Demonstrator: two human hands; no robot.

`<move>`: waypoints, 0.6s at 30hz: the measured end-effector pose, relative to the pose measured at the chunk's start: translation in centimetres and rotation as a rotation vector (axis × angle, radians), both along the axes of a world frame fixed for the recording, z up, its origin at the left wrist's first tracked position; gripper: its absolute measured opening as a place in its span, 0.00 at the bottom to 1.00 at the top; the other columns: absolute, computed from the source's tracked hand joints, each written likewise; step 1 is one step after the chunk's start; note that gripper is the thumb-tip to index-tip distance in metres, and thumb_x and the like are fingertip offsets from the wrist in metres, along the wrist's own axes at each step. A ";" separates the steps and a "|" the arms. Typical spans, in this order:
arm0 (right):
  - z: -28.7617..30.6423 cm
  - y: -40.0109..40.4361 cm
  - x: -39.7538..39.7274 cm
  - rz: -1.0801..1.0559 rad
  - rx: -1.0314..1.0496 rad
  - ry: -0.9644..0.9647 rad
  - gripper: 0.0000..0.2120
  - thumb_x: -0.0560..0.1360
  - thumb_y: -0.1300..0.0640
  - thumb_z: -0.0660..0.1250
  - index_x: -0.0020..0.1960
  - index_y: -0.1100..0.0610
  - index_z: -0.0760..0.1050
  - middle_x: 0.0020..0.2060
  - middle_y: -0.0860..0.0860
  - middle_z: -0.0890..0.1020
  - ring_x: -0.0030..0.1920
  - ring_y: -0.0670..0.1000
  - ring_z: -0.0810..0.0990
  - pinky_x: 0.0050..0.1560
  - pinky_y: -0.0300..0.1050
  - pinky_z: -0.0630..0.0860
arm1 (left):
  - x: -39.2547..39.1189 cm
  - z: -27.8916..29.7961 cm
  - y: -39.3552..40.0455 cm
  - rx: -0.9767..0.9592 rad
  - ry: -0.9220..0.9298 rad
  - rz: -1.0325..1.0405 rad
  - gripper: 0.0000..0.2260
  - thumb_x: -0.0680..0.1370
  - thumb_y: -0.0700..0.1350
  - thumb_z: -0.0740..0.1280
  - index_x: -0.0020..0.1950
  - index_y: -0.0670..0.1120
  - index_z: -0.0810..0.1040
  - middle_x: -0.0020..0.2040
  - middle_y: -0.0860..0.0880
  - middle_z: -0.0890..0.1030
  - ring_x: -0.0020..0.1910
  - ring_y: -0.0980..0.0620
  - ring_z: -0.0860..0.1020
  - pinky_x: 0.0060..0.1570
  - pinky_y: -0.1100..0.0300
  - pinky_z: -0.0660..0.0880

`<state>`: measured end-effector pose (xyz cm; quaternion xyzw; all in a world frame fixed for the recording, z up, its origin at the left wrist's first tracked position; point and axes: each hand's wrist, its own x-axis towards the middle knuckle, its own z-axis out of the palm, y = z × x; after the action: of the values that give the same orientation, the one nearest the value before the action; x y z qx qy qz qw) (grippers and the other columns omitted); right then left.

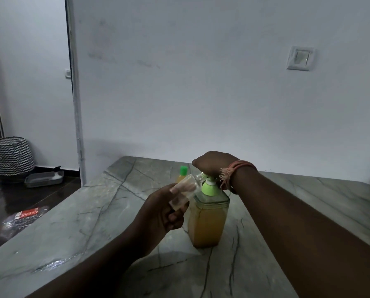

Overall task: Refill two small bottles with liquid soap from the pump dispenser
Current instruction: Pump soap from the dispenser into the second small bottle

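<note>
A square clear pump dispenser with amber soap and a green collar stands on the grey marble counter. My right hand rests closed on top of its pump head, which it hides. My left hand holds a small clear bottle tilted, its open mouth up against the pump's spout. A second small bottle with a green cap and amber liquid stands just behind, partly hidden by the tilted bottle.
A white wall with a light switch backs the counter. Left of the counter's edge lies dark floor with a zigzag-patterned basket, a grey tray and a plastic package.
</note>
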<state>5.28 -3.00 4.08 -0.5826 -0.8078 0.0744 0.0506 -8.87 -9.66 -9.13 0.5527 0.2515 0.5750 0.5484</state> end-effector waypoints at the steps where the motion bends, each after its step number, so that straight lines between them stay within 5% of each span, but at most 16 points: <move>1: -0.3 0.2 0.1 -0.001 0.043 -0.024 0.12 0.81 0.61 0.53 0.49 0.62 0.74 0.51 0.59 0.77 0.49 0.56 0.72 0.32 0.43 0.60 | -0.1 0.0 0.1 0.000 0.003 0.001 0.25 0.71 0.58 0.67 0.62 0.43 0.81 0.39 0.45 0.72 0.30 0.54 0.63 0.31 0.59 0.61; 3: -0.8 0.2 0.1 -0.024 0.116 -0.025 0.13 0.80 0.63 0.53 0.37 0.60 0.67 0.39 0.55 0.72 0.45 0.55 0.70 0.32 0.41 0.61 | -0.3 -0.2 0.4 -0.014 -0.021 0.004 0.27 0.73 0.58 0.68 0.64 0.41 0.79 0.37 0.46 0.71 0.29 0.55 0.63 0.30 0.60 0.60; 5: -1.2 0.0 0.0 -0.019 0.142 -0.046 0.14 0.79 0.63 0.53 0.34 0.58 0.64 0.39 0.54 0.70 0.45 0.55 0.70 0.39 0.43 0.65 | -0.5 -0.4 0.4 -0.030 -0.018 0.030 0.25 0.75 0.58 0.67 0.63 0.41 0.80 0.37 0.45 0.70 0.28 0.54 0.61 0.29 0.59 0.59; 9: -0.9 -0.3 0.1 -0.029 0.076 0.015 0.12 0.79 0.62 0.54 0.38 0.59 0.68 0.50 0.59 0.77 0.47 0.56 0.73 0.45 0.43 0.64 | -0.2 -0.3 0.1 -0.032 0.033 0.080 0.26 0.75 0.62 0.66 0.62 0.43 0.81 0.36 0.45 0.70 0.27 0.54 0.61 0.28 0.60 0.59; 11: -0.3 -0.1 0.3 -0.014 0.049 0.022 0.14 0.81 0.58 0.53 0.48 0.62 0.75 0.54 0.58 0.78 0.51 0.57 0.75 0.45 0.42 0.64 | 0.0 -0.3 0.1 -0.028 0.032 0.088 0.30 0.72 0.63 0.67 0.64 0.41 0.79 0.35 0.45 0.72 0.26 0.56 0.63 0.26 0.63 0.61; 15: -0.2 -0.1 0.1 -0.021 0.073 0.020 0.12 0.81 0.58 0.52 0.46 0.60 0.72 0.45 0.57 0.76 0.43 0.53 0.73 0.40 0.42 0.65 | -0.2 -0.3 0.3 -0.012 0.022 0.099 0.27 0.76 0.60 0.65 0.64 0.41 0.79 0.33 0.48 0.73 0.26 0.56 0.63 0.25 0.63 0.62; 18: -0.8 -0.2 -0.4 -0.031 0.091 0.039 0.13 0.80 0.62 0.53 0.55 0.62 0.75 0.58 0.60 0.77 0.55 0.57 0.75 0.48 0.43 0.66 | -0.2 -0.4 0.2 -0.008 0.015 0.087 0.23 0.78 0.58 0.63 0.62 0.42 0.81 0.32 0.47 0.72 0.26 0.55 0.62 0.25 0.62 0.61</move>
<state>4.87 -3.17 3.31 -0.5906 -0.8000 0.0480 0.0942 -9.05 -9.44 -9.53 0.5435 0.2818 0.5930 0.5231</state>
